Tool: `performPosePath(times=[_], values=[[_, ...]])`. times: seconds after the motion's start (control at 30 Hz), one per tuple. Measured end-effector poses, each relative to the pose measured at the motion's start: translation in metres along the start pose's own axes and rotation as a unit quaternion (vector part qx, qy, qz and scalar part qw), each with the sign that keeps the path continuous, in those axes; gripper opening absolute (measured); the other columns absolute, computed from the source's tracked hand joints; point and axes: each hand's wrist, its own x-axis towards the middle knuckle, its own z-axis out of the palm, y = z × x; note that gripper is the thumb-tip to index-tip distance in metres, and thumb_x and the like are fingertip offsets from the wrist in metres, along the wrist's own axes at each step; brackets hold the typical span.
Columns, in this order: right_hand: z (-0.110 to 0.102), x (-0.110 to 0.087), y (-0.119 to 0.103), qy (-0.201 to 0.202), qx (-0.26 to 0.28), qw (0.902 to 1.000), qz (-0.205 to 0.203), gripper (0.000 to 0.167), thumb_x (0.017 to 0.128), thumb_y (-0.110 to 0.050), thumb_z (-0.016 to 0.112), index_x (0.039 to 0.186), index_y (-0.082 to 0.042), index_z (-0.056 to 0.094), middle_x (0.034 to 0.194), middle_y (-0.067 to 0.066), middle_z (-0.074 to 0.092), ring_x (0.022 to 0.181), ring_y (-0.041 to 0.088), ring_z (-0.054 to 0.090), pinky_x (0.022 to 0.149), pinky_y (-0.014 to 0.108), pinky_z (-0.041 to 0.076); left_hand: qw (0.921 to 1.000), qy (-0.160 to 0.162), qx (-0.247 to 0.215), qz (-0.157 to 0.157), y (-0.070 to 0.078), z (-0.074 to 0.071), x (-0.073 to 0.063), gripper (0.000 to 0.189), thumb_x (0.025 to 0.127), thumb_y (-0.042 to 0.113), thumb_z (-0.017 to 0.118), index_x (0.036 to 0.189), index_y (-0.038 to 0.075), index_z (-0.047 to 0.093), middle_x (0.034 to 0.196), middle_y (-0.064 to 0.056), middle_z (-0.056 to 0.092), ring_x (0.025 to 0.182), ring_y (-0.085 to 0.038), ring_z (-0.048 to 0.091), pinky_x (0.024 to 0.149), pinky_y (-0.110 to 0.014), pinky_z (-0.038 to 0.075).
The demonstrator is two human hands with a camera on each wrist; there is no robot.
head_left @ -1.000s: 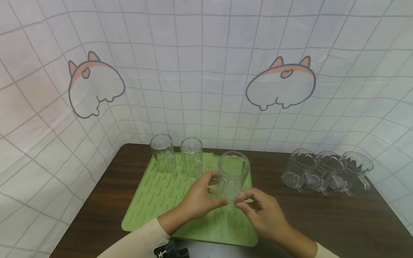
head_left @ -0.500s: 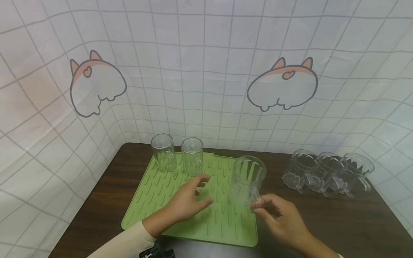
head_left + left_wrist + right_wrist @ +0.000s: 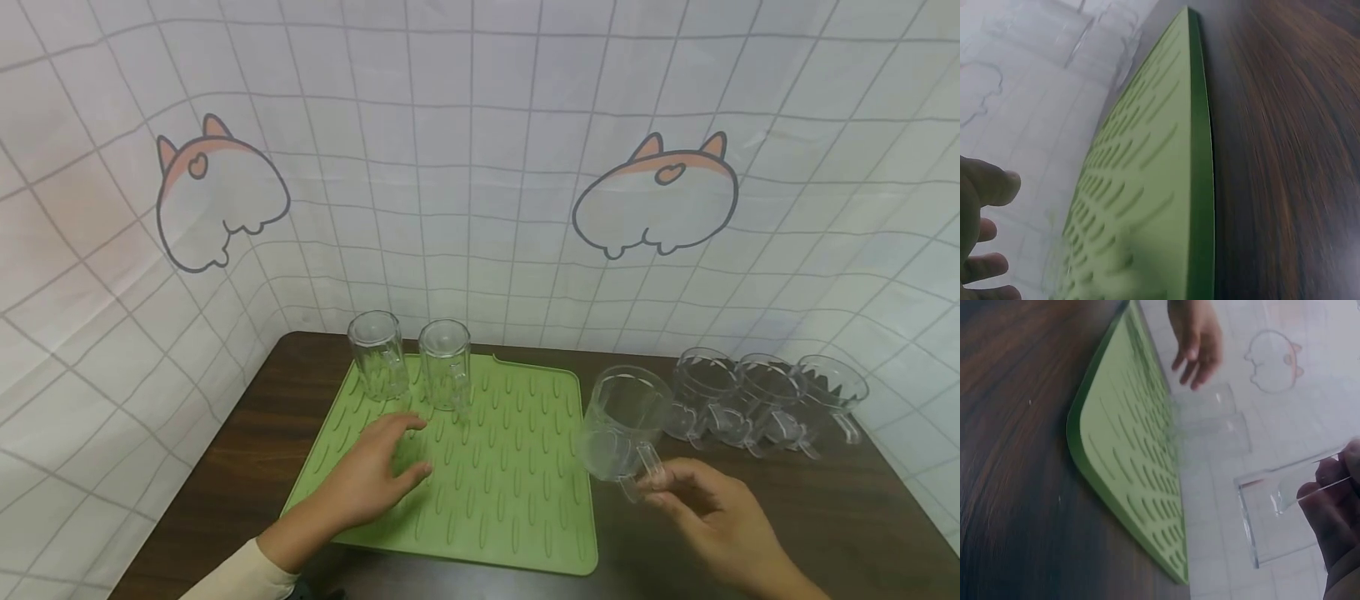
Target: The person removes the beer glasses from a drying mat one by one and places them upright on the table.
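Note:
My right hand (image 3: 716, 521) pinches the handle of a clear mug (image 3: 622, 421), which is tilted a little at the mat's right edge. The right wrist view shows the fingers (image 3: 1329, 519) on that handle. Over the left part of the green ribbed drying mat (image 3: 517, 475), my left hand (image 3: 363, 479) has its fingers loosely bent and holds nothing. Two clear mugs, a left one (image 3: 377, 358) and a right one (image 3: 446, 367), stand upright at the mat's back left, beyond the left hand. In the left wrist view, the left fingers (image 3: 991, 187) appear at the left edge.
A row of three clear mugs (image 3: 772, 400) stands at the right on the dark wooden table (image 3: 825, 517). A pale grid-patterned curtain (image 3: 450, 167) hangs behind and at both sides. The held mug is close to the row's left end.
My right hand has moved right with the mug, from above the mat to its right edge. My left hand has let go of the mug and drawn back left.

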Motion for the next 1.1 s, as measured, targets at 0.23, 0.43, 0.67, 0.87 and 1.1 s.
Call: performPosePath(times=[0.23, 0.43, 0.67, 0.87, 1.1], values=[[-0.015, -0.009, 0.005, 0.000, -0.022, 0.9997, 0.000, 0.050, 0.073, 0.027, 0.074, 0.105, -0.010, 0.064, 0.103, 0.000, 0.074, 0.094, 0.006, 0.071, 0.077, 0.020, 0.057, 0.9995, 0.021, 0.021, -0.008, -0.023, -0.007, -0.012, 0.054, 0.090, 0.026, 0.082, 0.135, 0.006, 0.060, 0.148, -0.020, 0.050, 0.139, -0.042, 0.044, 0.108, -0.061, 0.039], [-0.027, -0.016, 0.004, 0.006, -0.040, 0.9985, 0.036, 0.048, 0.073, 0.030, 0.071, 0.104, -0.006, 0.063, 0.103, 0.000, 0.073, 0.092, 0.005, 0.071, 0.075, 0.022, 0.058, 0.9985, 0.030, 0.045, -0.013, -0.038, -0.011, -0.022, 0.055, 0.089, 0.025, 0.083, 0.134, 0.004, 0.059, 0.145, -0.023, 0.051, 0.137, -0.044, 0.044, 0.107, -0.062, 0.039], [-0.040, -0.029, 0.006, 0.030, -0.055, 0.9956, 0.070, 0.045, 0.077, 0.028, 0.071, 0.106, -0.006, 0.065, 0.102, 0.000, 0.073, 0.094, 0.004, 0.071, 0.077, 0.016, 0.055, 0.9975, 0.024, 0.054, -0.039, -0.053, -0.016, -0.033, 0.060, 0.089, 0.026, 0.083, 0.138, 0.003, 0.057, 0.145, -0.022, 0.050, 0.137, -0.048, 0.041, 0.106, -0.067, 0.037], [-0.051, -0.036, 0.004, 0.031, -0.082, 0.9896, 0.114, 0.037, 0.084, 0.022, 0.070, 0.106, -0.007, 0.064, 0.103, -0.002, 0.073, 0.093, 0.003, 0.070, 0.077, 0.017, 0.056, 0.9965, 0.023, 0.064, -0.049, -0.063, -0.023, -0.041, 0.064, 0.088, 0.028, 0.084, 0.140, 0.003, 0.055, 0.145, -0.024, 0.049, 0.137, -0.050, 0.038, 0.104, -0.070, 0.036], [-0.062, -0.045, 0.004, 0.031, -0.098, 0.9845, 0.142, 0.031, 0.089, 0.018, 0.068, 0.109, -0.006, 0.065, 0.106, -0.001, 0.072, 0.094, 0.006, 0.071, 0.078, 0.017, 0.055, 0.9937, -0.008, 0.089, -0.066, -0.070, -0.028, -0.051, 0.080, 0.086, 0.044, 0.083, 0.148, 0.007, 0.048, 0.152, -0.029, 0.039, 0.139, -0.053, 0.033, 0.100, -0.078, 0.030]])
